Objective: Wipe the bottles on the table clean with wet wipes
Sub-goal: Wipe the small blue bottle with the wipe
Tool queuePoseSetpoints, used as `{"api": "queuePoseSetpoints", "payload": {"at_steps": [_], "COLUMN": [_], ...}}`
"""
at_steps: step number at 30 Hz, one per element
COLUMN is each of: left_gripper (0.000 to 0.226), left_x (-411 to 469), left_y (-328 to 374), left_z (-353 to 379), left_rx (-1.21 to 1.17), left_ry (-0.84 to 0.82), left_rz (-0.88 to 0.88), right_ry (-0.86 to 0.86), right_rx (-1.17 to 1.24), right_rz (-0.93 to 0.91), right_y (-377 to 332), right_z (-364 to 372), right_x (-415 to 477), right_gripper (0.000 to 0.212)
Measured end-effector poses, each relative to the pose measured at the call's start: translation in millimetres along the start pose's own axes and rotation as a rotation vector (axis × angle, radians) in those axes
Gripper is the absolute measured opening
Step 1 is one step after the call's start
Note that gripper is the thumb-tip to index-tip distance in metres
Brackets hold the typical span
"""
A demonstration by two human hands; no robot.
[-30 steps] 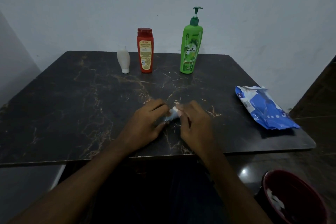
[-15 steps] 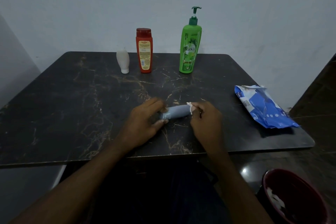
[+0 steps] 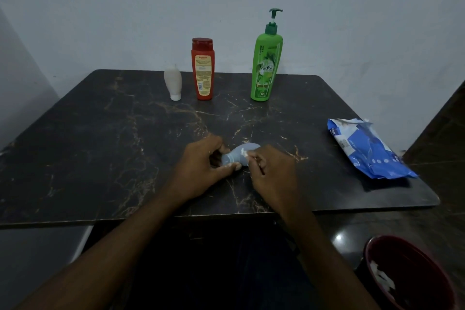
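A pale, bare wall backs a dark marble-look table threaded with gold veins, seen from above by the person sitting at it. Along the far edge stand three bottles in a row: a small white bottle resting on its cap, a red bottle just beside it, and, a little apart to the right, a tall green pump bottle. A crumpled blue pack of wet wipes lies near the table's right edge. On the floor at lower right sits a dark red bin with white scraps inside.

Near the front centre of the table, the left hand grips the cap end of a small blue-grey bottle, thumb and fingers curled round it. The right hand pinches a white wipe against the bottle's body.

Half a second ago the bottle lay nearly level between the hands, with the wipe at its right end. Now its rounded far end angles away toward the back of the table, and the right hand has drawn in along the body, closer to the left hand. Everything else on the table is unchanged.
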State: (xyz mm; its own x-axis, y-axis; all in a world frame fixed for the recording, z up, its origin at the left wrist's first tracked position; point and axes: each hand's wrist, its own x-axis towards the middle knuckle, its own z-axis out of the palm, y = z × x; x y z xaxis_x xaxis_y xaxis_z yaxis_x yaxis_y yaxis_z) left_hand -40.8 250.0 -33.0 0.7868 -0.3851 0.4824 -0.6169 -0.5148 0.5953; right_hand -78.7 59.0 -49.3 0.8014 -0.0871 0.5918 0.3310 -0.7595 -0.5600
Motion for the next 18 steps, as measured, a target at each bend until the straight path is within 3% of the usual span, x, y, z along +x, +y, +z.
{"api": "queuePoseSetpoints", "payload": {"at_steps": [3, 8, 13, 16, 18], "left_gripper": [0.028, 0.032, 0.034, 0.036, 0.036], "left_x": [0.3, -0.5, 1.3, 3.5, 4.0], "left_y": [-0.5, 0.6, 3.3, 3.9, 4.7], "left_z": [0.5, -0.6, -3.4, -5.7, -7.3], "left_rx": [0.0, -0.023, -0.087, -0.13, -0.168], "left_ry": [-0.033, -0.013, 0.025, 0.0, -0.013], "left_rz": [0.002, -0.006, -0.044, -0.079, -0.1], "right_ry": [-0.008, 0.029, -0.059, -0.061, -0.059], "right_rx": [0.1, -0.06, 0.044, 0.088, 0.027], "right_rz": [-0.098, 0.142, -0.033, 0.15, 0.254], "right_y": [2.2, 5.3, 4.1, 8.3, 10.9], "right_z": [-1.6, 1.3, -2.6, -2.7, -1.2], "right_x": [-0.3, 0.7, -2.7, 5.4, 9.7], "right_gripper": [0.018, 0.013, 0.012, 0.028, 0.019]}}
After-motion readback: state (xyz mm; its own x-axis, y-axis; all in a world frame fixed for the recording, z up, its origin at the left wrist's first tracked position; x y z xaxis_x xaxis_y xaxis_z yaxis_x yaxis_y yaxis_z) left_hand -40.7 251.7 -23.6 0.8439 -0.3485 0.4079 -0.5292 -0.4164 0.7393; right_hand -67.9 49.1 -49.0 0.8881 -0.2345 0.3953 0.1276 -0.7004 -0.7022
